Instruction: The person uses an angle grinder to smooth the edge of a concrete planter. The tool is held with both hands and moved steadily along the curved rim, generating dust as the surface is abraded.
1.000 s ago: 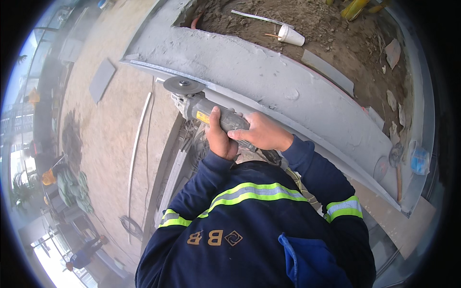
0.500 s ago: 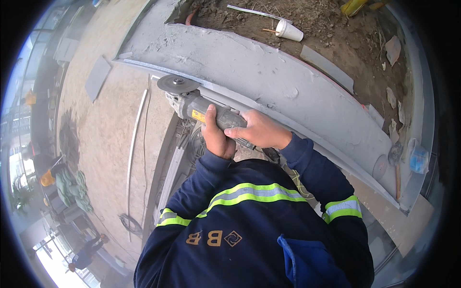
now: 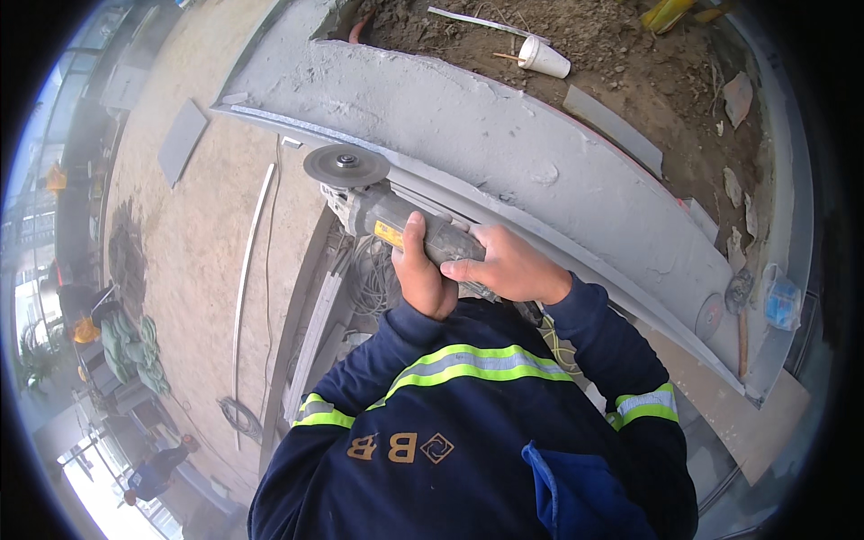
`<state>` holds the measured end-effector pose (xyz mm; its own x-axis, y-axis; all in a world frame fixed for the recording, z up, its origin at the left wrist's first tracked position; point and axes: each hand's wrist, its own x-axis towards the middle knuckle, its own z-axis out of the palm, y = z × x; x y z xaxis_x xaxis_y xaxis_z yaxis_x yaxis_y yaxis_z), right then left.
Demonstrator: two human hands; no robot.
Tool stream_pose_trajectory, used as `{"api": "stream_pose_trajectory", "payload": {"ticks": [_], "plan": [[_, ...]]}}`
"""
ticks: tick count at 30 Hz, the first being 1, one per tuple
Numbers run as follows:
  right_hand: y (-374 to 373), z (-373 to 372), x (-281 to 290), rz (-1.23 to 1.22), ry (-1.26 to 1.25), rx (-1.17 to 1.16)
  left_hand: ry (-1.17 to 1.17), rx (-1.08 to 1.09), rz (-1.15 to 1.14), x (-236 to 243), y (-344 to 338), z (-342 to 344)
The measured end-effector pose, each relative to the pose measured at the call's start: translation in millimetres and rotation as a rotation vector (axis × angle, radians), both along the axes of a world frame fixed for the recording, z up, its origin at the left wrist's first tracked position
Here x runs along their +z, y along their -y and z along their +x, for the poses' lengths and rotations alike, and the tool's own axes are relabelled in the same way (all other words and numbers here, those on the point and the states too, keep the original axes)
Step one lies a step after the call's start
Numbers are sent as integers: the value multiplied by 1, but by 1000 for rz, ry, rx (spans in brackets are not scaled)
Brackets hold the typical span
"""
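Both my hands are wrapped round the dusty grey body of an angle grinder [image 3: 407, 219]. My left hand [image 3: 425, 274] grips it from the near side, thumb up along the body. Farther back on the body, my right hand [image 3: 513, 265] closes over its rear end. The round cutting disc [image 3: 346, 166] lies flat at the far left end of the tool, beside the edge of the grey plastered ledge [image 3: 468, 135]. Whether disc and edge touch, I cannot tell. A pale strip [image 3: 315, 126] runs along that edge. My palms hide the grinder's rear underside.
Soil [image 3: 621, 54] beyond the ledge holds a white cup [image 3: 544, 59]. A hammer [image 3: 742, 315], a loose disc [image 3: 709, 317] and a blue-filled plastic bag [image 3: 783, 299] lie at right. Coiled cables [image 3: 371, 279] and long strips [image 3: 254, 261] lie below left; a person [image 3: 160, 470] is far off.
The grinder and both hands have shifted slightly right and toward me. Its disc has come away a little from the pale strip. My grip stays the same.
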<state>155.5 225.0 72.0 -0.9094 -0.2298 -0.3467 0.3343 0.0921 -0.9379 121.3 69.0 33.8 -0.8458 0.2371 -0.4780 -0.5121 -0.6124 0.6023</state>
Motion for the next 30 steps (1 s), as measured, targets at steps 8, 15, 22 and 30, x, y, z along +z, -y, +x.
{"api": "stream_pose_trajectory", "payload": {"ticks": [8, 15, 22, 30], "plan": [[13, -38, -8, 4, -33, -27, 15, 22, -89, -17, 7, -37], [8, -17, -4, 18, 20, -13, 43, 7, -38, -15, 7, -18], [-1, -2, 21, 4, 37, 5, 62, 34, -58, 5, -2, 4], [12, -31, -8, -97, -5, 0, 95, 62, -51, -10, 3, -32]]}}
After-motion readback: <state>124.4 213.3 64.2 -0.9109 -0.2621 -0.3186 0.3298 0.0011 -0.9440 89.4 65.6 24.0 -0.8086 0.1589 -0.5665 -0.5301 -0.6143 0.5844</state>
